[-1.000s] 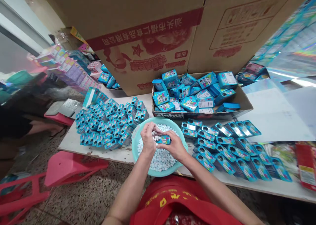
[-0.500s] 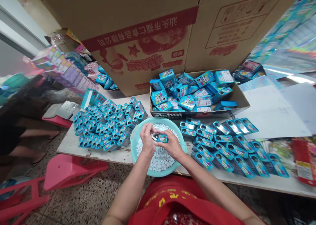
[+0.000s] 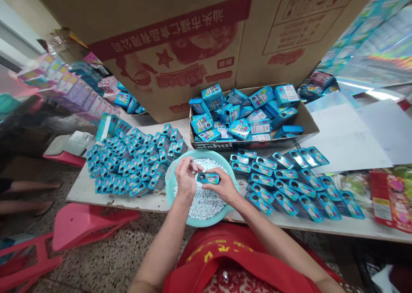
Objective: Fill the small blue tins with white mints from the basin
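Note:
A small blue candy tin (image 3: 207,178) with a dark round hole in its top is gripped by my right hand (image 3: 227,188), thumb and fingers on its right end. Close to the tin's left end is my left hand (image 3: 186,179), its fingers curled inward; whatever lies in them is hidden. Both hands are over a pale turquoise basin (image 3: 198,222), where many small white and pale-blue candies (image 3: 206,207) are heaped. Right of the basin, several similar tins (image 3: 285,190) stand in rows with their holes up.
A dense group of blue tins (image 3: 128,160) stands left of the basin. Behind it is an open carton (image 3: 257,147) of blue packs, backed by a large cardboard box (image 3: 180,61). White sheets (image 3: 354,134) lie at right. A pink stool (image 3: 80,224) is at left, near another person's legs (image 3: 28,194).
My left hand has drawn slightly away from the tin, and the candies seen at the hole no longer show there. The whole view has shifted a little.

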### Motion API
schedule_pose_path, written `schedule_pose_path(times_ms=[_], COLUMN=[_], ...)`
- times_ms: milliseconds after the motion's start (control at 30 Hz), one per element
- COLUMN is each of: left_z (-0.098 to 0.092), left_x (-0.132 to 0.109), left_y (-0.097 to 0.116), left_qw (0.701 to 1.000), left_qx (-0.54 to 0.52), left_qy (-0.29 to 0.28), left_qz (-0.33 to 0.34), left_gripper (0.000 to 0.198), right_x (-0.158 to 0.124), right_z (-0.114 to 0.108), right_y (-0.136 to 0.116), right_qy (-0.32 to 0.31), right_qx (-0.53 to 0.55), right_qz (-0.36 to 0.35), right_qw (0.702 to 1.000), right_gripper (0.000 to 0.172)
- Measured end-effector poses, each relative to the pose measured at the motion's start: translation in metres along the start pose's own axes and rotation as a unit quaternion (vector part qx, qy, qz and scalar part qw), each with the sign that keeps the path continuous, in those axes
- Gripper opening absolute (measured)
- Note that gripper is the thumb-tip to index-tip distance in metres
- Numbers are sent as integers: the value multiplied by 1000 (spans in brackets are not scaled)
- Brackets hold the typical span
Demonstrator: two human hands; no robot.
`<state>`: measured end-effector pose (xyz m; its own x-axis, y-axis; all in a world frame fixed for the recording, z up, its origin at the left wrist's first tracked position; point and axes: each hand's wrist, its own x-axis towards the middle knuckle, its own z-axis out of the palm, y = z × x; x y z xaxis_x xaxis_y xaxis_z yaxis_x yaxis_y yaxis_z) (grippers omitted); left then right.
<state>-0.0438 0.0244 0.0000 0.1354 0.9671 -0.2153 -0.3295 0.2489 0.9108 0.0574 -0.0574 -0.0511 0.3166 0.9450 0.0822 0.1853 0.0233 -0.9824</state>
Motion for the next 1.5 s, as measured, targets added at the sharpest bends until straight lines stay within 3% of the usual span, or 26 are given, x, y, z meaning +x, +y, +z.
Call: schedule_pose_path(times_ms=[67,133,233,300,400,467,533,633,700,800,967,1033,1167,1333,1500], left_z=[-17,-36,-54,-54,-41,-35,-36,-49,-57,-63,-52,-43,-20,-7,-7], left_x=[10,21,32,33,28,22,16,11,11,15,12,7,-3,-6,1], left_y=[-5,-21,-58,-84,-108,-113,-114,-113,-113,-109,-75,-56,-27,-21,-21], left_qw=[998,973,853,777,714,699,710,762,812,896,969,985,995,999,995], left_qx=[67,225,503,611,689,702,687,628,570,440,217,100,-22,-43,-61], left_qy=[-1,-39,-139,-154,-120,-122,-149,-160,-126,-55,-30,-32,-43,14,62], left_qz=[-12,-35,-26,-12,-39,-53,-43,-11,-1,-8,-110,-135,-87,-28,-38], left_gripper=[24,26,24,33,48,49,43,26,15,19,29,27,21,17,23], right_x=[-7,-14,-21,-22,-22,-22,-21,-19,-17,-14,-10,-9,-7,-4,2], right_z=[-12,-27,-46,-56,-63,-62,-58,-48,-43,-39,-37,-32,-15,2,3], right_y=[-7,-11,-10,-6,-3,-1,0,2,2,1,4,7,12,8,3], right_qy=[8,14,32,48,99,131,134,111,101,97,84,68,20,-20,-23], right_qx=[4,-4,-40,-56,-69,-78,-79,-73,-70,-71,-99,-107,-119,-128,-129], right_qz=[-10,-19,-2,10,11,12,9,12,18,23,21,17,8,-9,-9], right_qw=[1000,1000,999,997,993,988,988,991,992,992,991,992,993,992,991], right_gripper=[44,46,45,44,43,42,43,44,44,46,48,47,45,41,41])
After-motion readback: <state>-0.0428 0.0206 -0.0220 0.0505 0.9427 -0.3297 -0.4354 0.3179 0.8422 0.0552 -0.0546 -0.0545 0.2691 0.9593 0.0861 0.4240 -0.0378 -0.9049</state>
